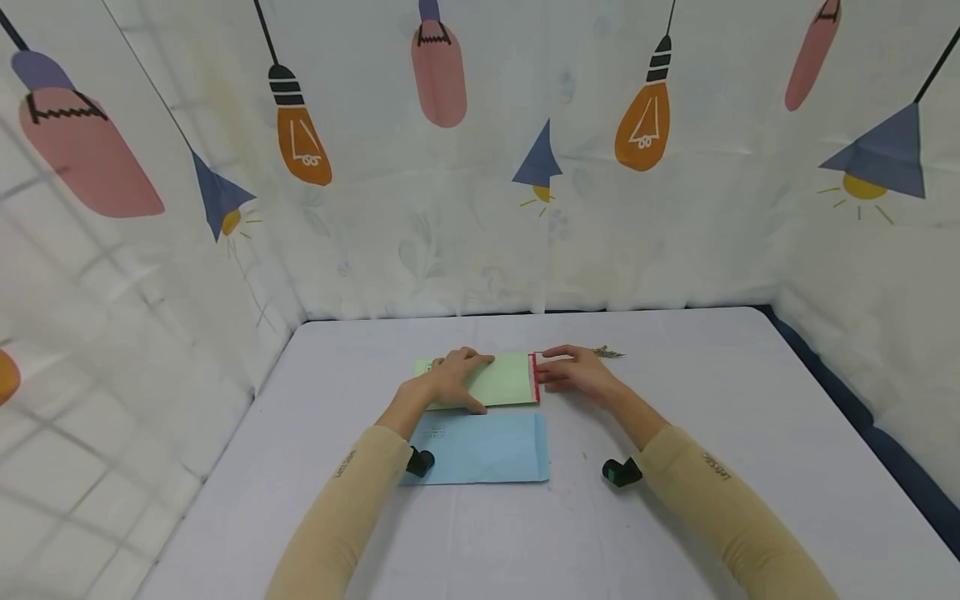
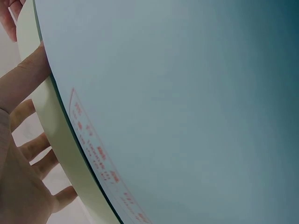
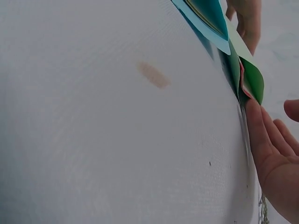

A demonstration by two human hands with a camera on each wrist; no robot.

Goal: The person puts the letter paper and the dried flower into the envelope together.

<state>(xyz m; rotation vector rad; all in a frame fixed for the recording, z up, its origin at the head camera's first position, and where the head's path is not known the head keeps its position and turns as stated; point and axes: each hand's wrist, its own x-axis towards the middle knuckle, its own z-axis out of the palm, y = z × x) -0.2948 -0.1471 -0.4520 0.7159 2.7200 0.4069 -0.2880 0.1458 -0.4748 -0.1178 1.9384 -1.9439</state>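
A pale green envelope [image 1: 504,379] lies on the table, with a red-edged strip [image 1: 534,377] along its right end. My left hand [image 1: 450,377] rests across its left part, fingers spread toward the far edge and thumb near the front edge. At the right end, my right hand [image 1: 577,372] touches the envelope with extended fingers. Seen from the right wrist, that end gapes, with the green flap [image 3: 253,80] bent up and the fingertips of my right hand [image 3: 275,154] against it. Nearer me lies a blue envelope [image 1: 483,450], under my left wrist.
A small dried sprig [image 1: 609,352] lies behind my right hand. The white table [image 1: 675,533] meets curtains with printed lamps [image 1: 543,250] at the back and sides. A black wrist camera [image 1: 621,472] sits under my right forearm, another [image 1: 421,461] over the blue envelope.
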